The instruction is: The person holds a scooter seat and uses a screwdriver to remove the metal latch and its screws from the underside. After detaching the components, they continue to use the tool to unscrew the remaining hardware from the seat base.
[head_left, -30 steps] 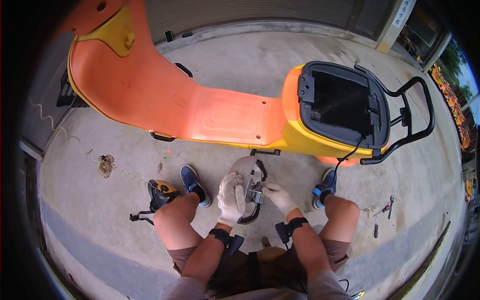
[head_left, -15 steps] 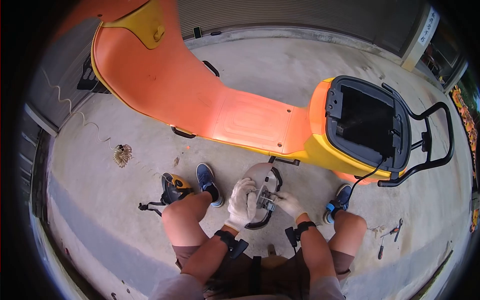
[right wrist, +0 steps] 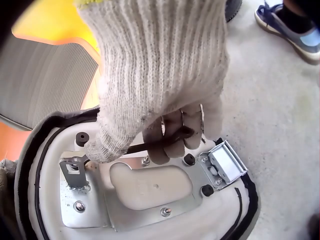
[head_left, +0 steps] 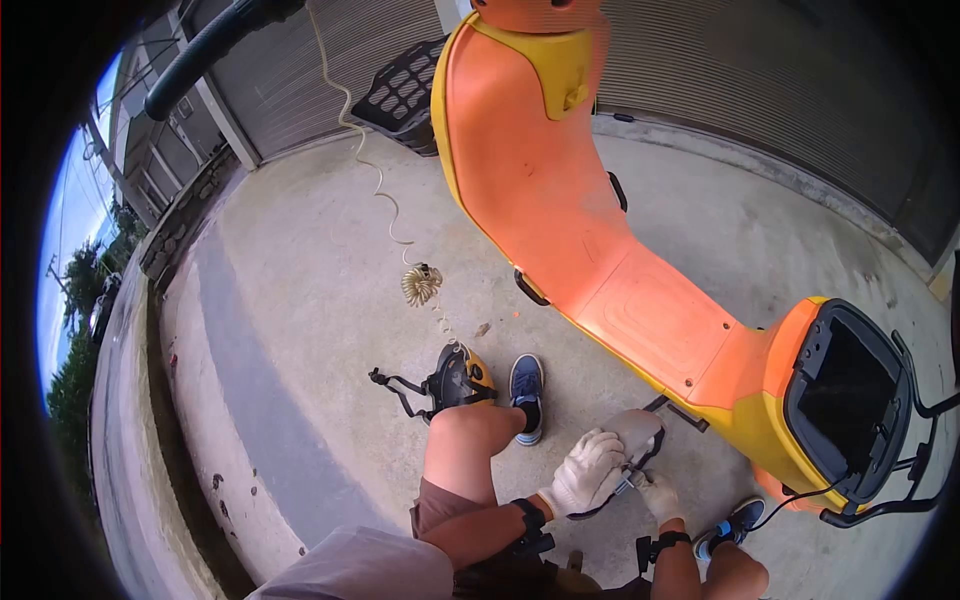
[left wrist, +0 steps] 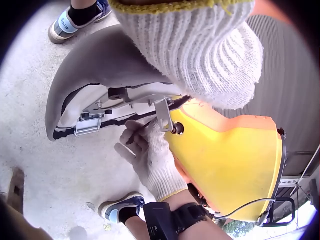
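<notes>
A grey scooter seat is held tilted above the ground; its white underside, with a metal bracket and a hinged silver plate, faces the right hand. My gloved left hand grips the seat's edge; in the left wrist view this hand covers that end, its fingertips hidden. My gloved right hand is at the underside. In the right wrist view the right hand holds a thin dark tool between thumb and curled fingers, beside an upright metal tab.
An orange and yellow scooter stands just beyond the seat, its seat opening uncovered. A yellow and black piece with a strap and a coiled hose lie left of the feet. A black basket stands by the shutter.
The head view has swung left, so the scooter, seat and hands appear farther right and lower. Both hands stay at the seat.
</notes>
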Tool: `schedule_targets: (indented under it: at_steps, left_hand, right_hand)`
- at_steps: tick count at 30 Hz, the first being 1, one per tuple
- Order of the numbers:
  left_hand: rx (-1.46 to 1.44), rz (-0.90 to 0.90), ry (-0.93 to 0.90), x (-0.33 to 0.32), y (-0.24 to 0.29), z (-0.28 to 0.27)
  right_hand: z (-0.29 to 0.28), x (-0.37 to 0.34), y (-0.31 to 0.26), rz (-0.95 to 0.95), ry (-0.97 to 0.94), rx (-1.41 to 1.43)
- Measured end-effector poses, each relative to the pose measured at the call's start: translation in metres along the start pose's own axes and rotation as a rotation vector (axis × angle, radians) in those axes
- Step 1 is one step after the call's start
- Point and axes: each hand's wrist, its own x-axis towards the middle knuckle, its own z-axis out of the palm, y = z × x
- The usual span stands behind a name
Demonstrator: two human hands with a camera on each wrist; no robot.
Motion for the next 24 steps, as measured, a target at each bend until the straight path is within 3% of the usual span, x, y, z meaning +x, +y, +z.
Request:
schedule_targets:
  at_steps: [2,3,4,9,12,15,18,22,24]
  left_hand:
    - [0.012,-0.012,0.004,-0.006,-0.003,0.003]
    - [0.114,-0.012,0.019,-0.008,0.001,0.002]
    - [0.155,-0.038,0.027,-0.011,0.005,0.0]
    - [0.146,-0.071,-0.057,-0.029,-0.003,0.023]
    - [0.174,0.049,-0.048,-0.026,-0.001,0.025]
    - [0.185,0.065,-0.077,-0.032,-0.001,0.033]
    - [0.177,0.095,-0.07,-0.036,-0.004,0.039]
    - [0.175,0.099,-0.063,-0.036,-0.005,0.041]
    - [0.185,0.096,-0.098,-0.035,-0.008,0.041]
  right_hand:
    - [0.022,0.027,0.039,0.023,-0.019,0.017]
    - [0.024,0.038,0.044,-0.095,-0.151,0.362]
    - [0.039,0.043,0.037,-0.164,-0.237,0.345]
    - [0.026,0.027,0.063,0.386,-0.319,1.031]
    - [0.014,0.003,0.014,0.454,-0.186,1.146]
    - [0.029,0.029,0.055,0.429,-0.156,1.165]
    - [0.011,0.002,0.011,0.518,-0.109,1.236]
    - [0.014,0.027,0.064,0.587,-0.149,1.292]
    - [0.014,0.025,0.067,0.454,-0.205,1.343]
